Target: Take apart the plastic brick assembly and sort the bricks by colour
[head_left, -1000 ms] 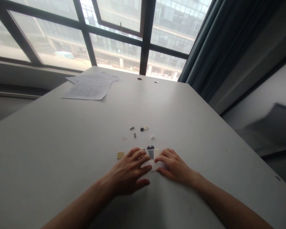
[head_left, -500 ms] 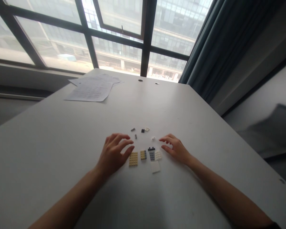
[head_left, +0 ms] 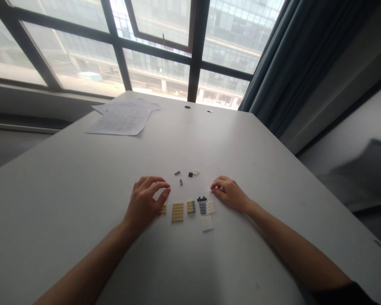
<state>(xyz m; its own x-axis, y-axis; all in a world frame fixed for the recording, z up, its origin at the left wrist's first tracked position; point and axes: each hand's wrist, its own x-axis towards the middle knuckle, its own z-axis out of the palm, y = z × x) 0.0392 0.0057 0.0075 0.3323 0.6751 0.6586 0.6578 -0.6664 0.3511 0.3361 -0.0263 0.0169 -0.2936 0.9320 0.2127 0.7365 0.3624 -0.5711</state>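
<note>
My right hand (head_left: 230,194) is closed in a pinch, with a small white toy brick (head_left: 210,190) at its fingertips. My left hand (head_left: 148,198) hovers or rests at the left, fingers curved and thumb apart from the index finger, nothing visible between them. Partly hidden beneath it lies a tan brick piece (head_left: 163,209). Beside that sits a tan studded plate (head_left: 178,212), then a tan-and-grey block (head_left: 191,206). Nearer my right hand are a dark grey piece (head_left: 202,198), a blue-grey plate (head_left: 202,208), a white studded plate (head_left: 211,207) and a smooth white tile (head_left: 207,223).
Beyond the hands lie two small grey pieces (head_left: 177,173), a black piece (head_left: 190,174) and a white piece (head_left: 196,172). Printed papers (head_left: 120,120) are spread at the far left of the white table (head_left: 228,140). A window and a dark curtain (head_left: 266,63) stand behind.
My left hand has shifted left, uncovering more of the tan plate and part of another tan piece. My right hand has closed its fingers on the small white brick.
</note>
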